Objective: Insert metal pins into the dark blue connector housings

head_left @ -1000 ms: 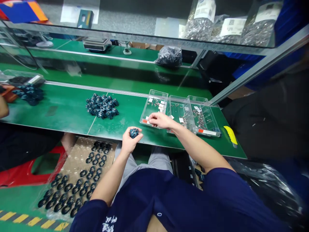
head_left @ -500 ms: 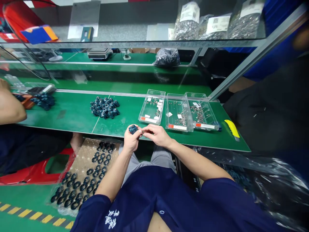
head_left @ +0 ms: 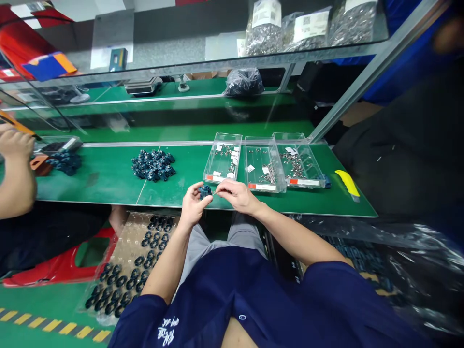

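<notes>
My left hand (head_left: 191,205) grips a small dark blue part (head_left: 205,191) at the near edge of the green bench (head_left: 108,179). Right beside it, my right hand (head_left: 235,194) pinches a tiny metal piece and holds it against the part. A heap of the same dark blue parts (head_left: 152,164) lies further back on the bench. Three clear trays stand just beyond my hands: the left tray (head_left: 223,165), the middle tray (head_left: 261,165) and the right tray (head_left: 299,164), each holding small metal pieces.
A co-worker's hand (head_left: 14,145) is at the far left near another pile of blue parts (head_left: 65,162). A yellow knife (head_left: 348,182) lies at the right. Below the bench sits a blister tray of dark rings (head_left: 126,266). Bags of metal parts (head_left: 308,26) rest on the glass shelf.
My right hand left the left tray and came to the part in my left hand. The view shifted slightly; the co-worker's arm came further into view at the left.
</notes>
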`<action>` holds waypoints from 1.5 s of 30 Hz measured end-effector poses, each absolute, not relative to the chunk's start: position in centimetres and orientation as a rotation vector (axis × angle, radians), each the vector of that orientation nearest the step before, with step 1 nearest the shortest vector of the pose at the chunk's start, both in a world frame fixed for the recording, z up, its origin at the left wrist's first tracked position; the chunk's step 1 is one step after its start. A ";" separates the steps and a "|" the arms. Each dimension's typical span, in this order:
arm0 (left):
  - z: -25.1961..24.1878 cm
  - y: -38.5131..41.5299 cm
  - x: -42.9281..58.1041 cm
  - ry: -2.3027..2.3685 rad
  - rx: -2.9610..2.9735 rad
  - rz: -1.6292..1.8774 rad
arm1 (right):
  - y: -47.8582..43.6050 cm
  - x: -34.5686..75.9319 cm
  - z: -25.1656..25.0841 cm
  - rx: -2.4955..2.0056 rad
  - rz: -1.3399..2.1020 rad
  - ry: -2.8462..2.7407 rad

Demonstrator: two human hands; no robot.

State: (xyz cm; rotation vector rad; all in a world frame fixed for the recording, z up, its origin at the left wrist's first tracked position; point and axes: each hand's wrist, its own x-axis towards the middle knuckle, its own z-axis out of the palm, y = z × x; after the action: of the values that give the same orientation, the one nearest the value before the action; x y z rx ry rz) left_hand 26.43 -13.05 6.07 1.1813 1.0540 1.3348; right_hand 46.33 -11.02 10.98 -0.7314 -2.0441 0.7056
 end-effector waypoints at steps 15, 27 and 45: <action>7.0 -13.5 26.3 1.190 1.697 1.194 | -10.5 46.1 11.3 -0.682 0.583 -2.163; 6.5 -13.6 26.5 1.407 1.708 1.289 | -11.0 43.0 10.3 -1.105 0.781 -1.977; 0.5 -1.9 -5.4 2.060 1.073 1.644 | -12.8 41.7 9.4 -1.113 1.651 -1.974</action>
State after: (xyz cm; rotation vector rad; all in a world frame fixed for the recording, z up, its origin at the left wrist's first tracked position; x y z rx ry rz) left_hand -5.45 -1.86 0.54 1.0729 2.0602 1.6438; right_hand 41.68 -12.77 9.41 -1.1132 -1.9745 1.6505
